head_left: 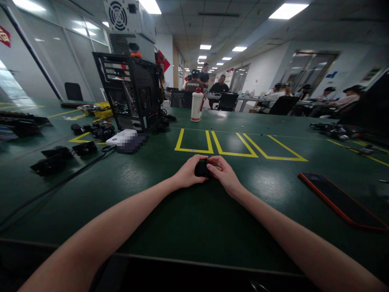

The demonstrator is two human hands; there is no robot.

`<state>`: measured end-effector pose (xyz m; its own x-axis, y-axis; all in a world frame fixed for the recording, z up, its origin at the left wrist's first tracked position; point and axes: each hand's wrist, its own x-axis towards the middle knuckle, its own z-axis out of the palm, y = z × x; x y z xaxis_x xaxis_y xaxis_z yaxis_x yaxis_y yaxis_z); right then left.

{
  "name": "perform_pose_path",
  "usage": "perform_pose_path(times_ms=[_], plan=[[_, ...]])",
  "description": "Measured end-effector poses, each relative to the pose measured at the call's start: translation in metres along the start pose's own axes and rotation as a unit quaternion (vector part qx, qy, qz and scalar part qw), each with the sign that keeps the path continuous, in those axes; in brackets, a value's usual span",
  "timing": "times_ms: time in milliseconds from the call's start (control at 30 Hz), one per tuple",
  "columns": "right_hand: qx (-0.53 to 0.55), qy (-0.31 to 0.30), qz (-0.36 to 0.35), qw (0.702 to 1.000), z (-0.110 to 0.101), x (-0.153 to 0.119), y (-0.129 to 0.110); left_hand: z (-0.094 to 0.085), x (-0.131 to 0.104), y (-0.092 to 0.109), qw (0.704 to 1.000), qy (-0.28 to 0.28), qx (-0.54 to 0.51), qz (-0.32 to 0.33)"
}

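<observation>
Just below the centre of the frame, a small black object (201, 168) is held between the person's two hands. The left hand (191, 171) curls around its left side, thumb and fingers gripping it, while the right hand (224, 172) has its bent fingers against the right side (the fingers hide part of it, so its exact kind cannot be told). Bare forearms (127, 215) reach in from the lower left and lower right corners, over the dark green tabletop (200, 227).

Directly beyond the hands, yellow tape outlines (193, 151) run in a row across the middle of the frame. Above the leftmost outline, near the centre, a white bottle (196, 107) with a red strap stands upright. At upper left stands an open black computer case (144, 93), with silver metal boxes (144, 24) stacked above it, the top one bearing a round fan grille. Left of centre, black parts (51, 162) lie near a black cable (82, 170) that runs towards the left edge. At lower right lies a dark-screened phone (343, 200) with an orange edge. In the upper background, people (219, 87) are at other tables.
</observation>
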<state>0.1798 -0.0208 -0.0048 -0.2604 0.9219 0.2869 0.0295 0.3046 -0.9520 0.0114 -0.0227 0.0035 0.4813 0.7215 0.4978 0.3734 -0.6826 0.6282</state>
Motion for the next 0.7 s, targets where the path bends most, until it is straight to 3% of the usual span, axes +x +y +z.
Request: perform_pose_path(times_ms=[233, 433, 700], plan=[[-0.044, -0.035, -0.011, 0.998, -0.003, -0.003, -0.006, 0.000, -0.001, 0.000, 1.000, 0.003, 0.000, 0.002], [0.011, -0.080, 0.029, 0.996, -0.005, -0.008, -0.011, 0.001, -0.001, -0.001, 1.000, 0.002, 0.004, 0.004], [-0.021, -0.061, 0.036, 0.997, -0.007, -0.006, -0.008, 0.000, -0.001, 0.000, 1.000, 0.001, 0.009, 0.001]])
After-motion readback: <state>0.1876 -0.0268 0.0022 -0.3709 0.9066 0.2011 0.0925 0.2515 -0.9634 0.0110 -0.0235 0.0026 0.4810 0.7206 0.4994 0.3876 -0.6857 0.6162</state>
